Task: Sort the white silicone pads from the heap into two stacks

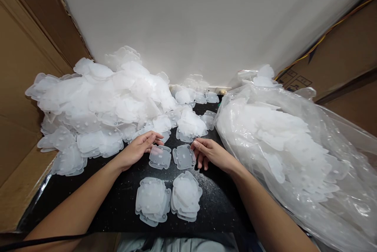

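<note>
My left hand [140, 149] rests on the black tabletop [218, 201], fingers loosely curled, its tips touching a translucent white silicone pad [160, 157]. My right hand [209, 152] lies beside a second pad [184, 156], its fingers bent down and touching that pad's right edge. Neither pad is lifted. Nearer to me stand two small stacks of the same pads, a left stack [152, 200] and a right stack [186, 195].
A big loose heap of pads [103, 98] fills the table's far left. A clear plastic bag full of pads [291, 153] lies at the right. Cardboard [23, 87] walls the left side, more cardboard [344, 55] the right. A white wall is behind.
</note>
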### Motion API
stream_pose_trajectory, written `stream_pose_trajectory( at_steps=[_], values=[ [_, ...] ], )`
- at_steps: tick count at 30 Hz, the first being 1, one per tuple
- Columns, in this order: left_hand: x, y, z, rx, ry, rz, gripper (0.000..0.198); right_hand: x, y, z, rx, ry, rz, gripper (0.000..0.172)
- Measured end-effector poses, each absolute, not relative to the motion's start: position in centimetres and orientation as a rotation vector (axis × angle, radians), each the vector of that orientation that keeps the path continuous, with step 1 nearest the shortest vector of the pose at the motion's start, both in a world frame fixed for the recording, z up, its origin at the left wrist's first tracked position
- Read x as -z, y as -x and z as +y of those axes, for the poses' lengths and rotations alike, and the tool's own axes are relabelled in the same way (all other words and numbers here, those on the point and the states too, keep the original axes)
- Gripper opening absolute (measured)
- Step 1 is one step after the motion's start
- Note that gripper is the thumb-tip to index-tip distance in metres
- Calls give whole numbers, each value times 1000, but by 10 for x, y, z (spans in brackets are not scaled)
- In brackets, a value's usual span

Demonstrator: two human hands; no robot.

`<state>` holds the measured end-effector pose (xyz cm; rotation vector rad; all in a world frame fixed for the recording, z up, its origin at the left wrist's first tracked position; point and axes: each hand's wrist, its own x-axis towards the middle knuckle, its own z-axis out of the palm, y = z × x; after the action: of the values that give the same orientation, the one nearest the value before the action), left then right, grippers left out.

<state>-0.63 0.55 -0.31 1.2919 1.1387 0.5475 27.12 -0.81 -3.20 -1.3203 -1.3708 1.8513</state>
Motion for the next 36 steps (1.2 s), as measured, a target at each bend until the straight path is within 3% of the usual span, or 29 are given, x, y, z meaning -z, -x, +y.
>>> stream_pose_trajectory(
  at_steps=[6,10,19,36],
  values=[
    [-3,8,4,-494,-1450,1120,32,29,-271,-8,-1853,1330,-1362,44],
    [-5,9,5,-451,-1536,1061,43,28,-271,-8,-1841,1328,-1341,34],
    [-5,12,10,-392,-1619,1011,66,29,-274,-8,-1824,1280,-1396,35],
    [-6,11,6,-343,-1630,935,68,28,-277,-9,-1823,1245,-1548,17]
  ],
)
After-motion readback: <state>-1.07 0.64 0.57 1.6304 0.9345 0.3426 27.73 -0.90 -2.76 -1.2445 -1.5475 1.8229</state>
